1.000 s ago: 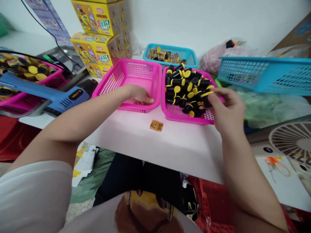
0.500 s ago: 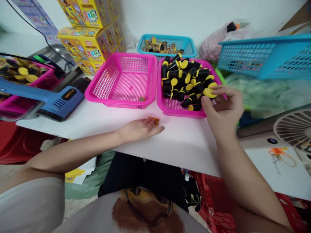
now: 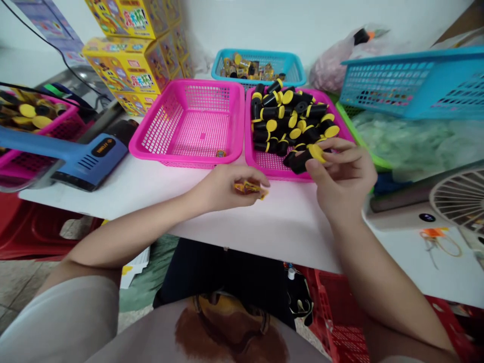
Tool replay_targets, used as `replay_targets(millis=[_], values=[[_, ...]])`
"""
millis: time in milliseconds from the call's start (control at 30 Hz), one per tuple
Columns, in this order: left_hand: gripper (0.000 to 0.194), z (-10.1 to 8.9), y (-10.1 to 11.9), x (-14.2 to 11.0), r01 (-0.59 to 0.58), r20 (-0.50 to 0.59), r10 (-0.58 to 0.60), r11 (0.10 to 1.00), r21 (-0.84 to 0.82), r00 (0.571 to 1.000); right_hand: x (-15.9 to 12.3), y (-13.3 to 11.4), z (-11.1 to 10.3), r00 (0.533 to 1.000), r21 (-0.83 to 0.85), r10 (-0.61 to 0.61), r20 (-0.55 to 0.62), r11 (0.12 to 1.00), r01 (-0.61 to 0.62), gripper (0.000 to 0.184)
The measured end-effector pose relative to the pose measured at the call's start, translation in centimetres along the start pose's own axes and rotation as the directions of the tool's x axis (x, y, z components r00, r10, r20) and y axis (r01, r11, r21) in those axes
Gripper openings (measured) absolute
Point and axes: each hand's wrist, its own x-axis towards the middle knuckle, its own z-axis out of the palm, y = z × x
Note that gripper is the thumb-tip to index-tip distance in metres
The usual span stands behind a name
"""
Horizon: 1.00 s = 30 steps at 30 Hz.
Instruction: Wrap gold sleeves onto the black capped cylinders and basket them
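Observation:
My left hand [image 3: 236,187] is closed around a small orange and yellow printed wrapper [image 3: 249,188], held just above the white table in front of the pink baskets. Between the thumb and fingers of my right hand [image 3: 342,171] is a black cup with a yellow lid [image 3: 302,160], tilted with its lid toward my fingers. It hangs over the front right corner of the right pink basket [image 3: 264,174], which holds many more black cups with yellow lids [image 3: 289,113]. The left pink basket [image 3: 185,159] has one small printed piece [image 3: 221,153] at its front.
A blue heat gun [image 3: 88,156] lies at the left by another filled pink basket [image 3: 62,128]. Yellow boxes [image 3: 128,65] are stacked behind. Blue baskets [image 3: 298,73] stand at the back and right. A fan [image 3: 459,196] lies at the right edge of the white table [image 3: 291,222].
My left hand has lifted the wrapper off the table and closed around it. My right hand has drawn a black cup out of the pile toward the front left.

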Motion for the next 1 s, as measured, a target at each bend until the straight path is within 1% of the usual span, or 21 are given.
replay_targets(millis=[33, 67, 133, 167, 200, 267, 367, 467, 533, 567, 600, 667, 733, 900, 1000], values=[[0.017, 0.4, -0.1, 0.3, 0.032, -0.021, -0.034, 0.994, -0.102, 0.999, -0.3, -0.3, 0.3, 1.000, 0.037, 0.001, -0.006, 0.999, -0.001, 0.028], [0.017, 0.8, -0.2, 0.6, 0.079, -0.039, -0.088, 0.979, -0.189, 0.995, -0.5, -0.6, 0.6, 1.000, 0.059, 0.012, -0.014, 0.998, -0.011, 0.029], [0.031, 1.6, -0.8, 0.7, 0.176, -0.052, -0.202, 0.934, -0.311, 0.978, -1.0, -1.0, 1.3, 0.997, 0.064, 0.072, -0.027, 0.996, -0.070, 0.032], [0.036, 1.9, -1.2, 0.7, 0.201, -0.054, -0.232, 0.920, -0.335, 0.971, -1.2, -1.1, 1.5, 0.992, 0.063, 0.122, -0.030, 0.991, -0.119, 0.035], [0.041, 2.1, -1.7, 0.6, 0.206, -0.052, -0.235, 0.922, -0.329, 0.971, -1.4, -1.3, 1.8, 0.984, 0.071, 0.175, -0.028, 0.982, -0.172, 0.039], [0.047, 2.1, -2.5, 0.2, 0.161, -0.031, -0.174, 0.952, -0.260, 0.984, -1.7, -1.6, 2.1, 0.963, 0.110, 0.270, -0.004, 0.957, -0.268, 0.045], [0.049, 1.8, -3.5, 0.0, 0.070, -0.002, -0.072, 0.985, -0.160, 0.997, -2.0, -1.9, 2.2, 0.933, 0.161, 0.356, 0.051, 0.919, -0.359, 0.049], [0.043, 1.3, -4.0, 0.1, -0.003, -0.010, 0.001, 0.989, -0.146, 1.000, -2.2, -2.2, 2.2, 0.905, 0.212, 0.411, 0.109, 0.880, -0.425, 0.045], [0.034, 1.2, -4.2, 0.1, -0.041, -0.015, 0.039, 0.987, -0.153, 0.999, -2.3, -2.2, 2.2, 0.893, 0.218, 0.424, 0.148, 0.867, -0.448, 0.044], [0.032, 1.2, -4.3, 0.1, -0.041, -0.020, 0.038, 0.987, -0.157, 0.999, -2.4, -2.3, 2.2, 0.889, 0.205, 0.427, 0.165, 0.867, -0.455, 0.045], [0.034, 1.2, -4.4, 0.1, -0.028, -0.026, 0.024, 0.987, -0.160, 0.999, -2.4, -2.3, 2.3, 0.885, 0.189, 0.431, 0.174, 0.868, -0.460, 0.047], [0.046, 1.3, -4.6, 0.1, 0.014, -0.039, -0.021, 0.987, -0.157, 0.999, -2.5, -2.4, 2.3, 0.882, 0.162, 0.439, 0.169, 0.871, -0.464, 0.050], [0.053, 1.4, -4.7, 0.0, 0.033, -0.039, -0.039, 0.988, -0.149, 0.998, -2.5, -2.4, 2.3, 0.884, 0.166, 0.440, 0.158, 0.871, -0.463, 0.050], [0.051, 1.2, -4.8, -0.1, -0.031, -0.054, 0.026, 0.994, -0.106, 0.998, -2.4, -2.3, 2.3, 0.870, 0.204, 0.470, 0.150, 0.846, -0.492, 0.047], [0.050, 1.0, -4.9, -0.1, -0.055, -0.041, 0.051, 0.995, -0.088, 0.998, -2.2, -2.1, 2.3, 0.869, 0.243, 0.465, 0.168, 0.835, -0.494, 0.045]])
